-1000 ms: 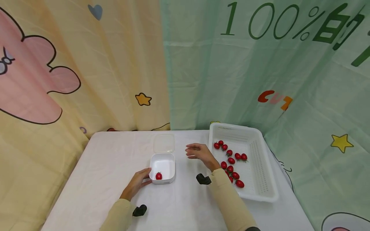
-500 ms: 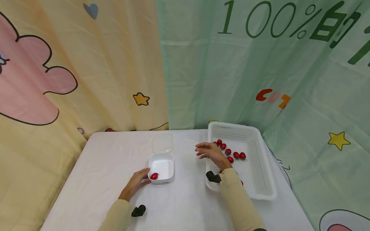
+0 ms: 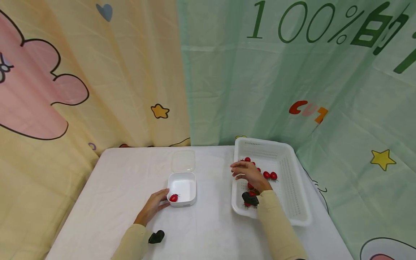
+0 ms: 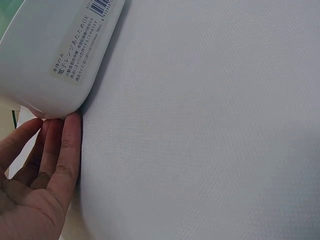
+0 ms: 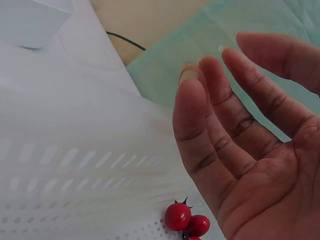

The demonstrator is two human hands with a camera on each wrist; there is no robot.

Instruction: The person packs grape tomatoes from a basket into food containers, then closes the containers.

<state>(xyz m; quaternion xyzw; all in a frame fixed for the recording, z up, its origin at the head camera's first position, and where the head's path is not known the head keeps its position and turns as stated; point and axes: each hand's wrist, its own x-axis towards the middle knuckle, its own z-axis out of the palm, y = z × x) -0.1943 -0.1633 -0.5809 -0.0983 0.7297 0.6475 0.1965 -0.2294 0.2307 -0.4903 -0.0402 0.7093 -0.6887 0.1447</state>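
A white square container (image 3: 186, 184) sits on the table with one cherry tomato (image 3: 173, 198) in its near left corner. My left hand (image 3: 154, 205) is at the container's left side; in the left wrist view its nearly straight fingertips (image 4: 72, 120) touch the outer wall beside a printed label. Over the left part of a white basket (image 3: 294, 180), my right hand (image 3: 251, 175) hovers, holding nothing. Its fingers are loosely bent and spread from the thumb. Beneath and around it lie several cherry tomatoes (image 3: 273, 176), some hidden by the hand and sleeve. Two show clearly in the right wrist view, red tomatoes (image 5: 178, 216) with green stems.
A clear lid (image 3: 183, 161) lies flat just behind the container. White cloth covers the table (image 3: 130, 169). Printed yellow and green curtains (image 3: 227, 90) stand behind and beside it. Each sleeve carries a black wrist mount (image 3: 156, 237).
My right hand has moved right, from beside the container to over the basket. The tomato in the container has rolled slightly left and tipped over. My left hand has stayed put.
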